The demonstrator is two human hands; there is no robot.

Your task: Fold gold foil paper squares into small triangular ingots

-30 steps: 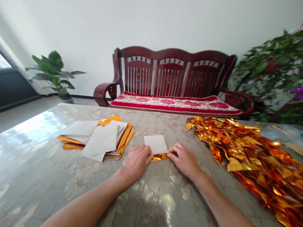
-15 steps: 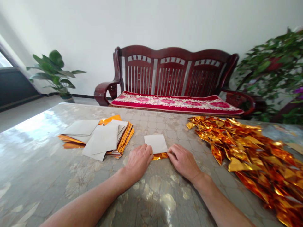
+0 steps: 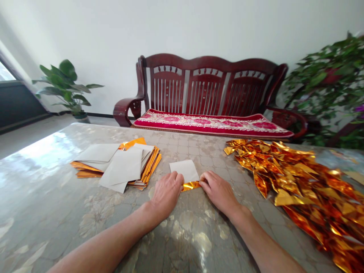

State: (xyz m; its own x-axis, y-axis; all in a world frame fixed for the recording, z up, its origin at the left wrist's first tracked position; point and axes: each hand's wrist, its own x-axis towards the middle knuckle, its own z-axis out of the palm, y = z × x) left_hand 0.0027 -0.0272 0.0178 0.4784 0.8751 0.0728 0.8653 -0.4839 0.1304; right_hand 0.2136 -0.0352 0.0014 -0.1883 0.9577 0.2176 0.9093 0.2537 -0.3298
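Note:
A sheet of gold foil paper (image 3: pixel 184 170) lies in front of me, pale side up, its near edge turned over into a shiny gold strip. My left hand (image 3: pixel 168 189) is closed on the left end of that strip, fingers curled and knuckles up. At the strip's right end, my right hand (image 3: pixel 217 189) pinches the paper between thumb and fingers. Both hands rest low at the tabletop, and the fingertips partly hide the folded corners. Left of my left hand sits a loose stack of foil paper sheets (image 3: pixel 123 167), mostly pale side up with gold edges showing.
A large heap of folded gold foil pieces (image 3: pixel 307 182) spreads over the right of the patterned table (image 3: pixel 93 220). Beyond the table's far edge stands a dark red wooden bench (image 3: pixel 204 87) with a red floral cushion (image 3: pixel 213 123). Potted plants (image 3: pixel 66 87) flank it.
The gold strip at the sheet's near edge shows wider and brighter. The pale sheet has shifted slightly left and tilted, and both hands have moved slightly.

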